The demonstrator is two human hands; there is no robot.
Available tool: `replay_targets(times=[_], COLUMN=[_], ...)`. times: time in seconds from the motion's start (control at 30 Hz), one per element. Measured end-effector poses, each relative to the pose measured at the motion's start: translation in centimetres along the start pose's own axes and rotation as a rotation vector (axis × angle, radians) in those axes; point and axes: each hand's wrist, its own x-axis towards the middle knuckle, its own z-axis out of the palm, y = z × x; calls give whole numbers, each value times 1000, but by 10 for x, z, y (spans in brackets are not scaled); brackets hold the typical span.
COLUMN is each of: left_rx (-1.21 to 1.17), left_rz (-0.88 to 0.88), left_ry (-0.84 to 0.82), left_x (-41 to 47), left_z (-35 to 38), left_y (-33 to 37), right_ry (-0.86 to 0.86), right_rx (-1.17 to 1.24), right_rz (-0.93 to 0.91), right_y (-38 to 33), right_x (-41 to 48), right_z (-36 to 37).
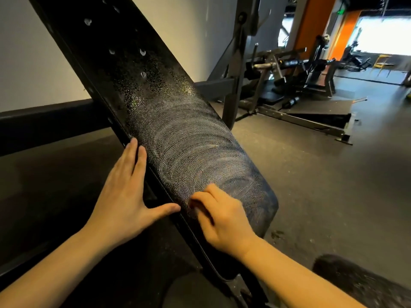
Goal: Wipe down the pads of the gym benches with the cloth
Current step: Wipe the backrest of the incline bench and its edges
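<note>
— How is the surface looking?
— The black bench pad [191, 152] is slanting from upper left down to lower right. Pale swirl marks [200, 138] are showing across its lower half, and droplets [87, 21] are sitting higher up.
— And the hands?
— The left hand [124, 196] is lying flat and relaxed against the pad's left edge, fingers straight and thumb spread. The right hand [224, 223] is pressing on the pad's lower end with fingers curled under. It is blurring, so I cannot tell whether it is grasping a cloth.
— The room?
— A dark floor [322, 174] is stretching off to the right and a pale wall [33, 63] is standing behind. Gym machines [300, 72] are crowding near an orange pillar [311, 23], and a window [382, 36] is glaring.
</note>
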Motion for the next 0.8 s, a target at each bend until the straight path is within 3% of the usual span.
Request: replay_targets(times=[0.07,0.17,0.2,0.27,0.3,0.4,0.47,0.6,0.63,0.7,0.8], left_rx=[-7,-10,3,27,36,48,72,87,96,94,62], left_rz=[12,6,3,-17,-29,-34,-19,-42,-46,-51,-56], left_ry=[-9,-3,2,28,37,41,15,24,28,30,24], left_x=[0,1,1,0,-2,-9,-11,-10,-10,-11,-16], left_z=[3,5,4,3,3,5,8,13,13,14,19], left_y=[-2,-1,1,2,4,4,6,9,9,8,11], right_ry=[53,195,205,234,226,-46,-75,135,163,214,-42], right_rx=[-122,-287,-307,-230,-155,-24,-116,-324,-330,-211,-62], right_rz=[165,700,765,653,493,28,64,722,778,605,87], right_y=[44,104,100,61,36,-12,19,84,77,38,-16], right_x=[-24,-5,7,23,20,-39,-66,-57,-45,-32,-68], right_z=[-28,-54,-51,-26,-11,0,-23,-56,-51,-24,0])
